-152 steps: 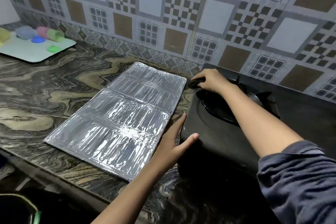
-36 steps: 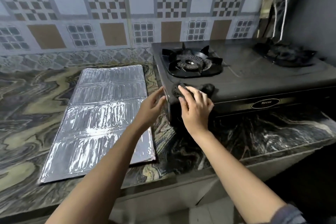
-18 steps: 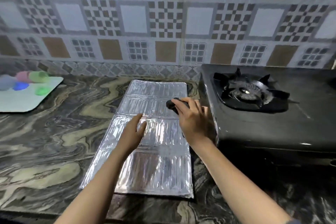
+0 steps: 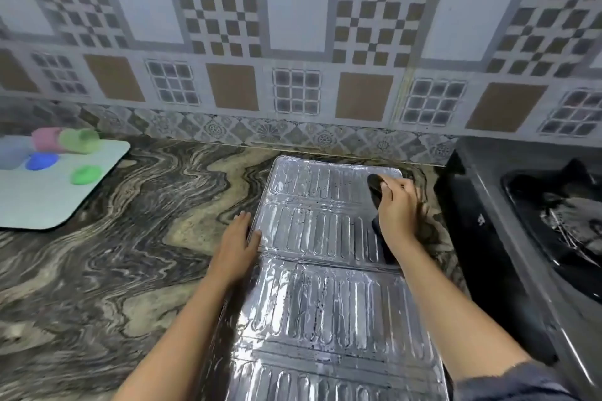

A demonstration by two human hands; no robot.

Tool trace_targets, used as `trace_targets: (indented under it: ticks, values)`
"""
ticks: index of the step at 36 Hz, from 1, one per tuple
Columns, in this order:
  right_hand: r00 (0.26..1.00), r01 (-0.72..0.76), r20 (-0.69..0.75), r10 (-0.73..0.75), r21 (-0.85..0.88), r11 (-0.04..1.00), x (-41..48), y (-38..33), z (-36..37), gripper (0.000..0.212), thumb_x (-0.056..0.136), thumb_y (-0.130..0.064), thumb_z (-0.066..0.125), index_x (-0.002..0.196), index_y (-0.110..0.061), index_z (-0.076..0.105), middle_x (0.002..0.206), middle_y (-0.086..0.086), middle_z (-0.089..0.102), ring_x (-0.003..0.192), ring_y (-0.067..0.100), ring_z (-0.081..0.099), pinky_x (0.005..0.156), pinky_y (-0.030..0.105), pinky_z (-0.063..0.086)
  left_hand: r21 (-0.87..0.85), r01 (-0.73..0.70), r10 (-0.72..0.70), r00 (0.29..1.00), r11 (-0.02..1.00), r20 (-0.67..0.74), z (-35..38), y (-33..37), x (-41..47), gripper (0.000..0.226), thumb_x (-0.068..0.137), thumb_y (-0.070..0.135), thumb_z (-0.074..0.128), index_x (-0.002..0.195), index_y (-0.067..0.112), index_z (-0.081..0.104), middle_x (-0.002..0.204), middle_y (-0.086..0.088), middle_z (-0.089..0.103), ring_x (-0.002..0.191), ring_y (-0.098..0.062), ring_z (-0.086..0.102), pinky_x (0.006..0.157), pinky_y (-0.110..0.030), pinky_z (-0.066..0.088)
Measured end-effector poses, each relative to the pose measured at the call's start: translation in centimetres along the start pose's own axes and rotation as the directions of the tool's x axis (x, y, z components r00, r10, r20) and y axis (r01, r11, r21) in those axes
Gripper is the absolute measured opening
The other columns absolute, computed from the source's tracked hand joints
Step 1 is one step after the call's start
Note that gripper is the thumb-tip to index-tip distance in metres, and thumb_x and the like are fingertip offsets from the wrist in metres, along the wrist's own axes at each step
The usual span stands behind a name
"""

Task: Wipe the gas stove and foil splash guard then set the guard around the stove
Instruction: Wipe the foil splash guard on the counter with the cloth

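Observation:
The silver foil splash guard (image 4: pixel 325 303) lies flat on the marbled counter, its ribbed panels running from near the wall toward me. My right hand (image 4: pixel 397 208) presses a dark cloth (image 4: pixel 374 184) onto the guard's far right corner. My left hand (image 4: pixel 239 241) rests flat on the guard's left edge, fingers spread, holding nothing. The black gas stove (image 4: pixel 508 238) stands to the right of the guard, with one burner (image 4: pixel 566 221) partly in view.
A pale board (image 4: pixel 49 198) with coloured cups and lids sits at the far left of the counter (image 4: pixel 130 238). The tiled wall (image 4: pixel 293 42) rises just behind the guard and stove. Bare counter lies between board and guard.
My right hand left the stove front and moved with the cloth onto the foil guard, now up at its far right corner. My left hand shifted from the guard's middle to its left edge.

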State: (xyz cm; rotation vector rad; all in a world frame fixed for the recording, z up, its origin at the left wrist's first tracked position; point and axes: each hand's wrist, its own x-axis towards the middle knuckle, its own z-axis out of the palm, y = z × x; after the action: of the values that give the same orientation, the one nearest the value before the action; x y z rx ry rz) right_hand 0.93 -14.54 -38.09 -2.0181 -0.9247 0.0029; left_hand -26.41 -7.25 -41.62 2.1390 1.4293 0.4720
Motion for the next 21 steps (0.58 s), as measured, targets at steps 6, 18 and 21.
trace_targets:
  ticks: [6, 18, 21]
  values:
    - [0.991, -0.095, 0.074, 0.112, -0.195, 0.976, 2.3, 1.7, 2.7, 0.032, 0.098, -0.026, 0.039, 0.125, -0.024, 0.057, 0.129, 0.005, 0.049, 0.120, 0.025, 0.038, 0.098, 0.033, 0.020, 0.033, -0.009, 0.008, 0.999, 0.999, 0.033, 0.8, -1.4, 1.4, 0.057, 0.097, 0.036, 0.039, 0.147, 0.012, 0.025, 0.156, -0.006, 0.022, 0.144, -0.019, 0.019, 0.119, -0.039, 0.018]
    - [0.924, 0.038, 0.358, 0.136, -0.438, 0.898, 3.0, 4.3, 4.8, 0.056, 0.096, -0.049, 0.027, 0.146, -0.026, 0.020, 0.156, 0.004, 0.018, 0.145, 0.024, 0.007, 0.117, 0.044, 0.002, 0.275, -0.050, 0.039, 0.998, 0.960, 0.044, 2.3, -2.5, 1.2, 0.067, 0.089, 0.053, 0.011, 0.149, 0.022, 0.005, 0.158, 0.006, 0.001, 0.145, -0.009, -0.004, 0.117, -0.034, -0.007]
    - [0.935, 0.020, 0.328, 0.137, -0.433, 0.901, 3.5, 4.1, 5.3, 0.053, 0.097, -0.046, 0.027, 0.146, -0.025, 0.023, 0.156, 0.004, 0.020, 0.145, 0.024, 0.009, 0.117, 0.044, 0.003, 0.305, -0.051, 0.037, 0.998, 0.951, 0.054, 2.4, -2.5, 1.3, 0.068, 0.089, 0.054, 0.007, 0.149, 0.023, 0.003, 0.157, 0.006, -0.002, 0.144, -0.007, -0.006, 0.117, -0.034, -0.006]
